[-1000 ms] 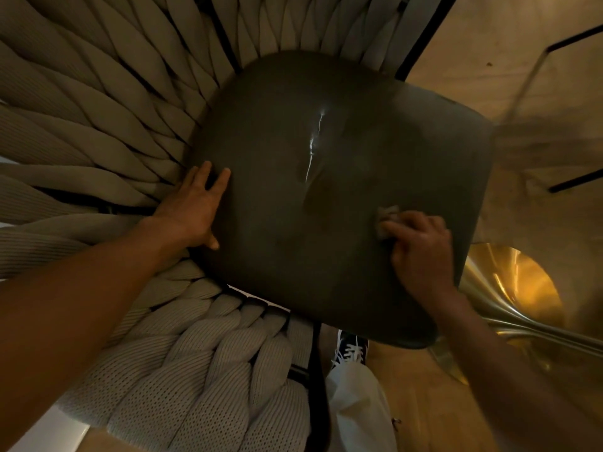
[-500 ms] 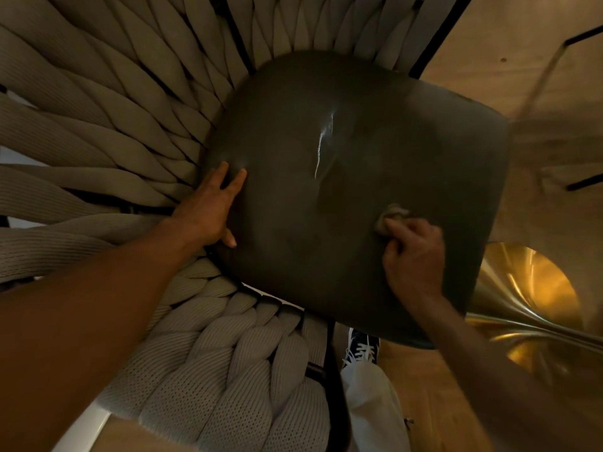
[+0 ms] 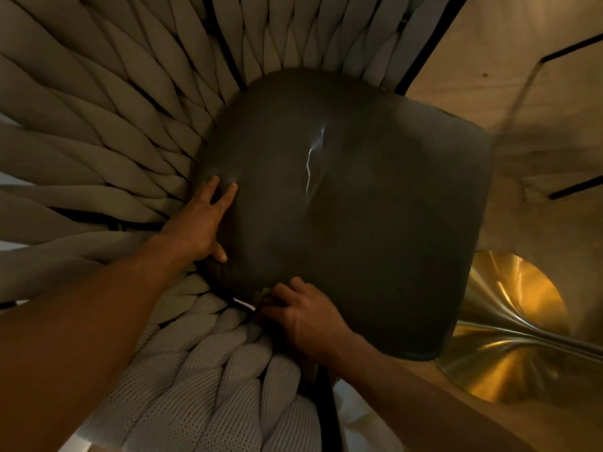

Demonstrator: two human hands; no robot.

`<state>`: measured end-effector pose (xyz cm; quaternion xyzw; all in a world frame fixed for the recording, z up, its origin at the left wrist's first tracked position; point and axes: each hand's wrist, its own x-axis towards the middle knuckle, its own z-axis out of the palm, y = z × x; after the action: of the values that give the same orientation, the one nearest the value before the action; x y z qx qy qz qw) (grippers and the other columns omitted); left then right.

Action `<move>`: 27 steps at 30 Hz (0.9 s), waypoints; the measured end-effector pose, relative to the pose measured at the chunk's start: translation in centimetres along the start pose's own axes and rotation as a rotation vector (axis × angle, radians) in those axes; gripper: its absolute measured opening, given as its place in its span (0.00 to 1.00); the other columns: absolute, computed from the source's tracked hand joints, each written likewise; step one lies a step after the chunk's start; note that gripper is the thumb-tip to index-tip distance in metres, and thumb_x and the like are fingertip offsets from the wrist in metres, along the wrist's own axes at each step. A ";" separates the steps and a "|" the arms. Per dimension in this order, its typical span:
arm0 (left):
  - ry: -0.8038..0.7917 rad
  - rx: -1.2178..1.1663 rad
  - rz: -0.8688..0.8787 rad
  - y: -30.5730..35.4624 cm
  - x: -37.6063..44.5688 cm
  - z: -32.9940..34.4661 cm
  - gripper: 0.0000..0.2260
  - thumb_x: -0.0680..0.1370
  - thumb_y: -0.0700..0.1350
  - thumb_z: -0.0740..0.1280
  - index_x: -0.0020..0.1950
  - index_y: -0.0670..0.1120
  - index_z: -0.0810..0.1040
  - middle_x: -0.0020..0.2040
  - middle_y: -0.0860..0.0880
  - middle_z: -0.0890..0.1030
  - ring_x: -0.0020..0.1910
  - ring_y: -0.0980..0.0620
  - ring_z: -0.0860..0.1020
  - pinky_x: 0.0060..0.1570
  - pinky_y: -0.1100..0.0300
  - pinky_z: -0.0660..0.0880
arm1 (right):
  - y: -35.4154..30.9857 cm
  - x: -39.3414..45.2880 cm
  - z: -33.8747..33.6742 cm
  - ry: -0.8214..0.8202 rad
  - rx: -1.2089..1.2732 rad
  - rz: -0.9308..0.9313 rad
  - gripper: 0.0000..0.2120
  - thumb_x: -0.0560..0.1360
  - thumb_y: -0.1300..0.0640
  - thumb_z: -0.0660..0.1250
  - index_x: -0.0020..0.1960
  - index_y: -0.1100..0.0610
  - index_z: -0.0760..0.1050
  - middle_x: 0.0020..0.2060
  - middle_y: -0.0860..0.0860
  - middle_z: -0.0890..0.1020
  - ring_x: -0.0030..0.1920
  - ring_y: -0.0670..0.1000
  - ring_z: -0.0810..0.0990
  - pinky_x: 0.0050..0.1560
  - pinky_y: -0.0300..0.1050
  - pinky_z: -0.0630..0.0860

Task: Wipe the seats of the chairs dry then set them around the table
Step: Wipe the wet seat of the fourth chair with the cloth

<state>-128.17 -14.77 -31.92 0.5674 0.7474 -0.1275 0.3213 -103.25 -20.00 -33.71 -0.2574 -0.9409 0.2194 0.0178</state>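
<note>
A dark grey seat cushion [image 3: 359, 223] fills the middle of the view, with a shiny wet streak [image 3: 311, 158] near its centre. It sits in a chair whose back and arms are thick woven beige ropes [image 3: 107, 141]. My left hand [image 3: 199, 223] rests flat on the cushion's left edge, fingers straight. My right hand [image 3: 300, 314] grips a small crumpled cloth [image 3: 266, 296] at the cushion's near-left corner; most of the cloth is hidden under my fingers.
A shiny brass trumpet-shaped table base [image 3: 509, 331] stands on the wooden floor [image 3: 522, 60] at the lower right, close to the cushion's right corner. Black chair frame bars [image 3: 427, 44] run behind the seat. My white trouser leg [image 3: 365, 419] shows at the bottom.
My right hand has dragged the cloth from the right-centre of the cushion down and left to its near-left corner. My left hand has stayed on the left edge.
</note>
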 end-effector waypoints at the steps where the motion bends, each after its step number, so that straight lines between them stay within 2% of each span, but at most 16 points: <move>1: 0.003 0.001 0.005 -0.1 0.0 0.1 0.62 0.59 0.42 0.83 0.79 0.54 0.41 0.79 0.47 0.37 0.79 0.45 0.43 0.76 0.50 0.53 | 0.8 -0.2 -0.4 0.018 -0.009 0.024 0.13 0.68 0.54 0.64 0.51 0.47 0.81 0.46 0.48 0.77 0.44 0.51 0.71 0.37 0.42 0.72; 3: 0.008 0.008 0.010 -0.2 0.1 0.2 0.63 0.59 0.43 0.83 0.79 0.53 0.41 0.79 0.46 0.38 0.79 0.45 0.44 0.76 0.50 0.54 | 2.9 -0.7 -1.5 0.076 0.004 0.121 0.14 0.67 0.57 0.65 0.51 0.48 0.81 0.48 0.50 0.78 0.44 0.54 0.73 0.38 0.46 0.75; 6: 0.015 0.008 0.004 -0.2 0.0 0.2 0.63 0.59 0.43 0.83 0.79 0.53 0.41 0.79 0.45 0.38 0.79 0.44 0.45 0.76 0.49 0.55 | 7.9 -2.2 -4.0 0.197 -0.028 0.324 0.18 0.68 0.58 0.57 0.51 0.50 0.81 0.49 0.53 0.80 0.43 0.58 0.75 0.40 0.51 0.76; 10: 0.016 -0.002 0.000 -0.2 0.0 0.2 0.63 0.59 0.42 0.83 0.79 0.53 0.42 0.79 0.46 0.38 0.79 0.44 0.45 0.76 0.48 0.55 | 15.4 -5.1 -7.6 0.341 -0.093 0.631 0.19 0.66 0.63 0.60 0.54 0.55 0.81 0.50 0.59 0.79 0.45 0.64 0.75 0.46 0.56 0.75; 12: 0.012 0.006 -0.002 -0.2 0.0 0.1 0.63 0.59 0.43 0.83 0.79 0.53 0.41 0.79 0.46 0.38 0.79 0.43 0.45 0.76 0.48 0.55 | 18.7 -6.2 -8.9 0.386 -0.114 0.755 0.19 0.68 0.62 0.60 0.55 0.57 0.81 0.52 0.60 0.79 0.48 0.66 0.75 0.49 0.58 0.75; 15: 0.011 0.009 -0.006 -0.2 0.0 0.2 0.63 0.59 0.43 0.83 0.79 0.53 0.41 0.79 0.46 0.38 0.78 0.43 0.45 0.76 0.48 0.55 | 22.7 -6.8 -10.4 0.427 -0.130 0.887 0.21 0.69 0.59 0.58 0.58 0.58 0.80 0.55 0.61 0.79 0.52 0.66 0.75 0.54 0.56 0.75; 19: 0.009 0.004 -0.004 -0.3 0.0 0.2 0.62 0.59 0.42 0.83 0.79 0.54 0.42 0.79 0.46 0.38 0.79 0.44 0.44 0.76 0.47 0.55 | 24.5 -5.8 -10.6 0.540 0.011 1.126 0.21 0.69 0.59 0.59 0.59 0.57 0.80 0.58 0.59 0.78 0.55 0.63 0.76 0.59 0.54 0.73; 22: 0.006 0.001 -0.009 -0.3 0.0 0.2 0.62 0.59 0.42 0.83 0.79 0.54 0.42 0.79 0.47 0.37 0.79 0.45 0.43 0.76 0.49 0.54 | 22.2 -4.8 -9.6 0.617 0.074 1.131 0.21 0.69 0.61 0.59 0.59 0.57 0.80 0.57 0.59 0.79 0.55 0.62 0.77 0.60 0.51 0.72; 27: 0.007 -0.003 -0.008 -0.2 0.0 0.2 0.62 0.60 0.41 0.83 0.80 0.53 0.42 0.79 0.46 0.37 0.79 0.45 0.43 0.76 0.51 0.53 | 12.5 -2.5 -5.0 0.549 0.101 0.753 0.18 0.68 0.72 0.65 0.54 0.59 0.82 0.50 0.60 0.80 0.49 0.63 0.75 0.53 0.45 0.70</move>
<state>-128.27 -14.94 -32.08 0.5644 0.7509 -0.1258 0.3191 -94.37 -9.54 -34.28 -0.6281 -0.7308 0.1798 0.1978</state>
